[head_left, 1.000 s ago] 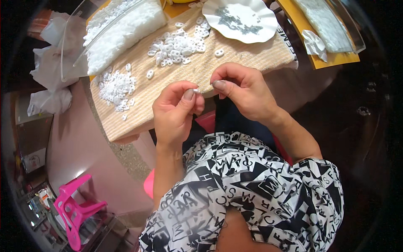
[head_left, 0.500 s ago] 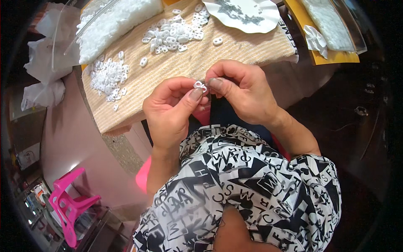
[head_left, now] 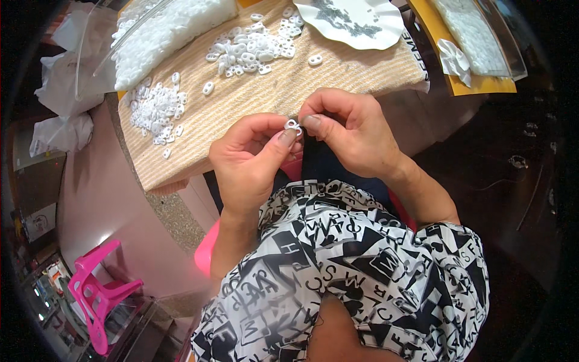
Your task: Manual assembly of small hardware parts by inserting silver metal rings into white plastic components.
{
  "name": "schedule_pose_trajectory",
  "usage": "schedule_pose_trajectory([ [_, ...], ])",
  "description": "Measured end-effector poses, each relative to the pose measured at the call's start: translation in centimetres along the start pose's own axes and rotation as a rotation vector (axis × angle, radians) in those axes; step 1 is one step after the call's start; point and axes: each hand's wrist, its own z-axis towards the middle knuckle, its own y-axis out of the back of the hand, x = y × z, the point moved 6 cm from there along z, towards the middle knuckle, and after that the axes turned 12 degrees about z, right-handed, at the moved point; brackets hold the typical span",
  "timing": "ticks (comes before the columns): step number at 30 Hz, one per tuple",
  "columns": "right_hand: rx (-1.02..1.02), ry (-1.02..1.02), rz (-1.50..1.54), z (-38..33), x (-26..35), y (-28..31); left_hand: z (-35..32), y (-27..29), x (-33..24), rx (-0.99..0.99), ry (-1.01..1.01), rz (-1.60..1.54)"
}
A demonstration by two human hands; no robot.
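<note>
Brought right hand point(head_left: 357, 134) closer to left hand point(head_left: 246, 161) since a second ago, pinching smooth white looped piece point(head_left: 294, 125) in left, near ribbed beige cloth point(head_left: 347, 77), loops facing away from body, long axis unclear, pinching narrowly in right, contents hidden.

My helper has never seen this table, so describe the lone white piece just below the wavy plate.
Start at the striped beige cloth and find the wavy-rimmed white plate on its far side. Just below that plate lies a small white oval piece with two holes. Unlike the heap to its left, it lies alone.
</note>
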Motion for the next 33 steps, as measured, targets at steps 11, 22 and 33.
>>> schedule_pose_trajectory([
  [11,0.013,-0.007,-0.023,0.14,0.17,-0.07,-0.04,0.11,0.17,-0.006,0.019,0.005],
  [22,0.043,0.033,-0.139,0.15,0.26,0.03,-0.11,0.05,-0.01,0.008,0.003,0.020],
  [33,0.090,0.110,-0.219,0.03,0.65,-0.55,-0.36,-0.07,-0.46,0.003,-0.042,0.115],
])
